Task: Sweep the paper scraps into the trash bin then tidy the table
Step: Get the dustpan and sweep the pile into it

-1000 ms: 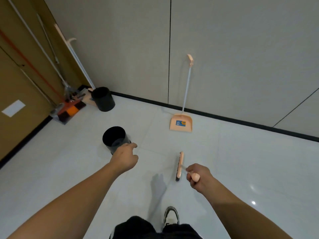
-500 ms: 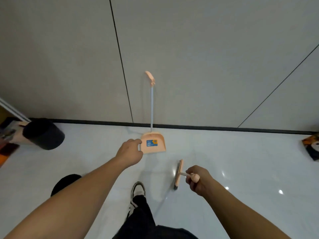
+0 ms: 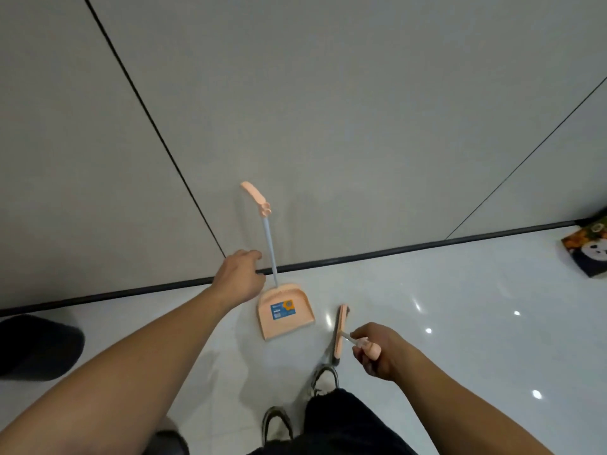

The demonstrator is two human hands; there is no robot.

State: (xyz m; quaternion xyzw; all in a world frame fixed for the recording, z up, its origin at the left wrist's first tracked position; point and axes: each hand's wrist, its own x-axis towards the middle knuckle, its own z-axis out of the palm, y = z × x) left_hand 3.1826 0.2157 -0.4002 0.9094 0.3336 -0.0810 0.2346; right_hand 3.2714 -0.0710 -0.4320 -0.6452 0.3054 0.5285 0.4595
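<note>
Reaching toward centre frame, the left hand (image 3: 241, 279) has its fingers loosely curled w/ nothing in them, just beside the pale blue metal pole of the peach plastic long-handled dustpan (image 3: 285, 310); can't tell if a fingertip touches the pole yet. That grip is relaxed and empty. My read: it's going for the pole mid-height, since the curved peach handle top is up against the wall and further off.

Dustpan stands upright on the glossy white tiled floor (image 3: 460, 323), pole leaning on the grey panelled wall (image 3: 328, 110), pan mouth facing the person. Prob. parked there so it stays up w/o being held. A blue label sits on the pan's inside.

Lower right of centre, the right hand (image 3: 381, 354) is wrapped round the peach end of the peach-backed, dark-bristled broom (image 3: 338, 333). That grip is closed tight on the handle; broom head is low and turned edge-on, just right of the pan, likely carried ready to sweep.

Dark round trash bin (image 3: 36, 346) is at the left edge, only partly in frame, well apart from the pan. No paper scraps or counter in view, so sweeping looks not yet begun.

A box w/ a panda print (image 3: 588, 254) is at the right edge by the skirting. Shoes and dark trousers at the bottom.
</note>
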